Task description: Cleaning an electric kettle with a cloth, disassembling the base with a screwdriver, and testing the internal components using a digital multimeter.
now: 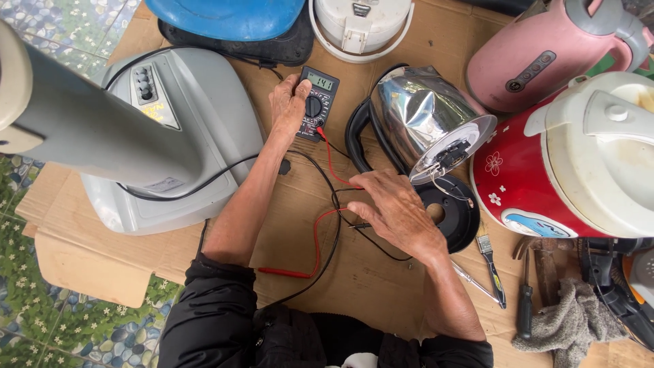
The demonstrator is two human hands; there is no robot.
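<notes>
My left hand (289,106) reaches forward and grips a small black multimeter (319,102), thumb at its dial. From the meter, red and black leads (332,204) loop across the cardboard (381,286). A red probe (286,272) lies loose near my left forearm. My right hand (395,212) rests palm down beside a black round kettle base (455,221), fingers closed on a black probe whose tip pokes out to the left. A steel kettle (419,112) lies on its side just beyond that hand, its underside with loose wires facing me.
A grey fan base (170,136) and its pole fill the left. A red rice cooker (565,157) and pink kettle (545,54) stand right, a white cooker (361,24) and blue lid (225,17) at the back. A brush (490,266), screwdrivers (524,303) and rag (572,320) lie lower right.
</notes>
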